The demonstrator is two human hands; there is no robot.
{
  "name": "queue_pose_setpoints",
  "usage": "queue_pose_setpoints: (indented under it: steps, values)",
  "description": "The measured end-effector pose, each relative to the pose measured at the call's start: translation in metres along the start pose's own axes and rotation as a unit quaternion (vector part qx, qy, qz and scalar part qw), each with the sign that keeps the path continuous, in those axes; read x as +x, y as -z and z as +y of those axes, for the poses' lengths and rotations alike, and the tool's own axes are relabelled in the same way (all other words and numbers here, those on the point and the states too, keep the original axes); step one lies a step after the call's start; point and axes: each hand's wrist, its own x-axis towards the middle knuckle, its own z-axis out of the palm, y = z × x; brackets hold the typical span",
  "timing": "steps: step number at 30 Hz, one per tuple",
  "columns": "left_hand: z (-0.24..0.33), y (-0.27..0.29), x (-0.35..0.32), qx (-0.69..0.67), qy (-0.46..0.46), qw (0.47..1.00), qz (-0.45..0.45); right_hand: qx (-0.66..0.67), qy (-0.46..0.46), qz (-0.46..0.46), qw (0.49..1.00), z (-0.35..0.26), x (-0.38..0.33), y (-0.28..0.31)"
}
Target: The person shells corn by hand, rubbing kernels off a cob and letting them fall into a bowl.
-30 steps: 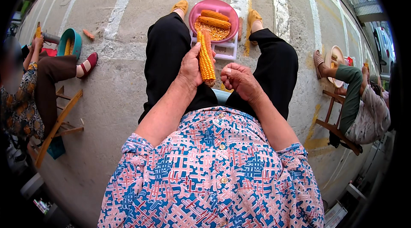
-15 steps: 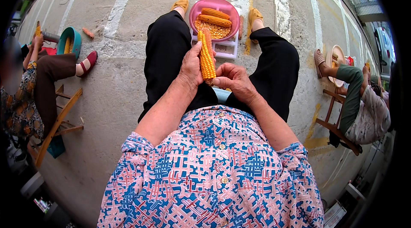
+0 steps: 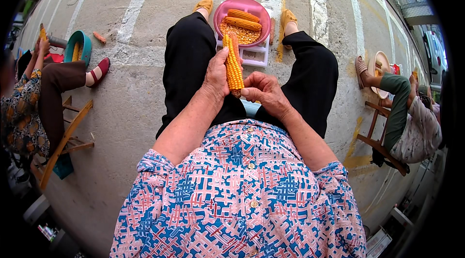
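My left hand (image 3: 216, 71) is wrapped round an ear of yellow corn (image 3: 234, 69), which points away from me between my knees. Bright kernels cover most of the side facing me, while a pinkish strip runs along its upper right. At its near end, the curled fingers and thumb of my right hand (image 3: 268, 94) press against the ear. Beyond both hands is a pink basin (image 3: 242, 2) with loose kernels (image 3: 248, 38) in its bottom. Two more ears, an upper one (image 3: 243, 15) and a lower one (image 3: 243, 24), lie across those kernels.
Under the basin is a pale plastic stand (image 3: 261, 59). A person at the left sits by a teal tub (image 3: 86, 49) and a wooden chair (image 3: 72, 127); a reddish cob (image 3: 99, 37) lies on the pavement. Another seated person at the right is near a cream basin (image 3: 382, 59).
Little differs. Both hands keep nearly the same place on the ear, and the basin has not moved. At the far left, the other person's head and hands have shifted slightly.
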Motion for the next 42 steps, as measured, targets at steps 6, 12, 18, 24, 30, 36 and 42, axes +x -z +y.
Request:
queue_pose_setpoints:
  steps: [6, 12, 18, 24, 30, 36, 42]
  values:
    - [-0.001, 0.000, 0.000, 0.005, -0.005, 1.000, 0.001, -0.009, 0.004, 0.011, 1.000, 0.002, 0.000, 0.002]
    - [-0.002, 0.004, 0.003, -0.016, 0.006, 1.000, -0.009, 0.046, -0.021, 0.015, 0.999, 0.009, 0.002, 0.005]
    - [0.002, 0.000, 0.000, -0.020, 0.017, 1.000, -0.013, 0.102, -0.026, 0.021, 0.994, 0.009, 0.002, 0.006]
    - [0.002, -0.002, -0.001, -0.019, 0.016, 1.000, -0.009, 0.104, -0.032, 0.014, 0.994, 0.002, 0.002, 0.002]
    - [0.002, -0.001, 0.000, -0.017, 0.012, 1.000, -0.007, 0.064, -0.016, 0.021, 0.998, 0.005, 0.003, 0.001]
    - [0.000, -0.001, 0.001, -0.006, 0.004, 1.000, -0.003, 0.039, -0.021, 0.024, 0.999, 0.002, 0.003, -0.001]
    - [0.000, -0.001, 0.000, 0.002, -0.002, 1.000, 0.005, 0.029, -0.001, 0.020, 0.999, 0.004, 0.003, -0.001]
